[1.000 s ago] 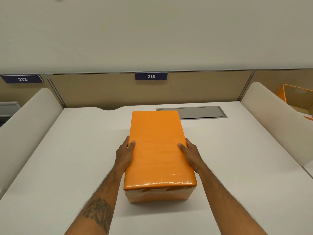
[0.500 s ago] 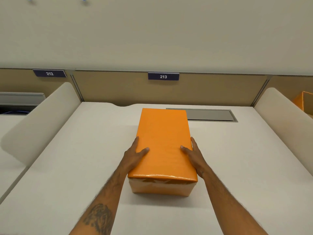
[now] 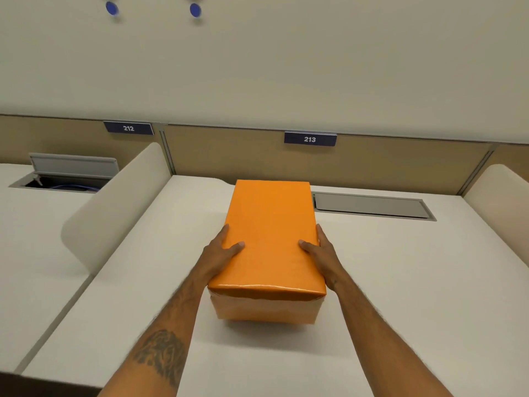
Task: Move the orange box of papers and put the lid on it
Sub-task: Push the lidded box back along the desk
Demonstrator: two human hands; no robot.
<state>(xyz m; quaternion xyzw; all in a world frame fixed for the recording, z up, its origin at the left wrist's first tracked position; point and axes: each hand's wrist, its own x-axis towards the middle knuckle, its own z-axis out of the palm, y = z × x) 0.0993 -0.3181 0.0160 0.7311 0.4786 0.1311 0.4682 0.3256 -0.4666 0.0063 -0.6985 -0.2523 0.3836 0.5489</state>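
Observation:
The orange box (image 3: 269,242) is long and glossy, and its orange lid sits over the top. It is in the middle of the white desk (image 3: 400,282), lengthwise away from me. My left hand (image 3: 220,253) grips its left side with the thumb on the lid. My right hand (image 3: 323,253) grips the right side the same way. A dark shadow lies under the box's near end. No papers show.
Curved white dividers stand at the desk's left (image 3: 114,213) and right (image 3: 503,202). A shut grey cable hatch (image 3: 372,209) lies just right of the box's far end. The neighbouring desk at left has an open hatch (image 3: 65,173). Signs 212 (image 3: 128,128) and 213 (image 3: 310,138) hang on the back panel.
The box has shifted left, clear of the hatch it overlapped. Both thumbs have slid further onto the lid. My view has swung left, so the orange box at far right is gone.

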